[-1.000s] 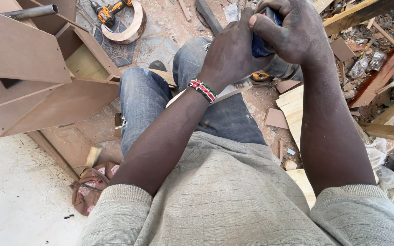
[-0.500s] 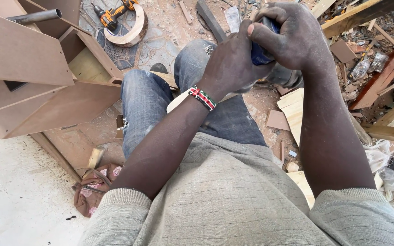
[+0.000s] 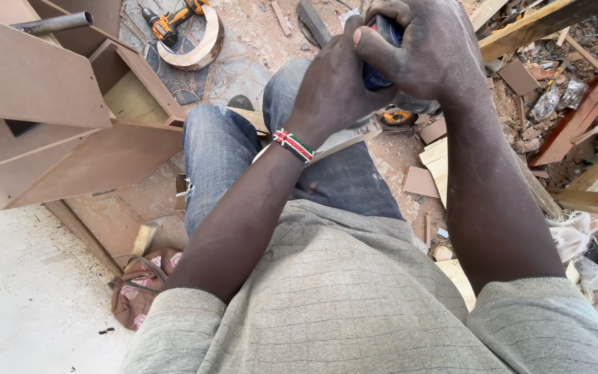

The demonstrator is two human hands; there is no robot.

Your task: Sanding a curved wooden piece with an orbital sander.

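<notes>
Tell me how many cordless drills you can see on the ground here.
1. An orange and black cordless drill lies at the top left, resting across a round wooden ring, left of the raised left hand. Others may be hidden under the scrap wood or behind the arms.

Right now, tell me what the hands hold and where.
Both hands, left hand and right hand, clasp a dark blue object around its body; its kind cannot be told.

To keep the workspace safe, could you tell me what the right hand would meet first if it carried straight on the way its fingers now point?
The right hand curls leftward over a blue object, so it would press straight into the left hand, already touching it.
</notes>
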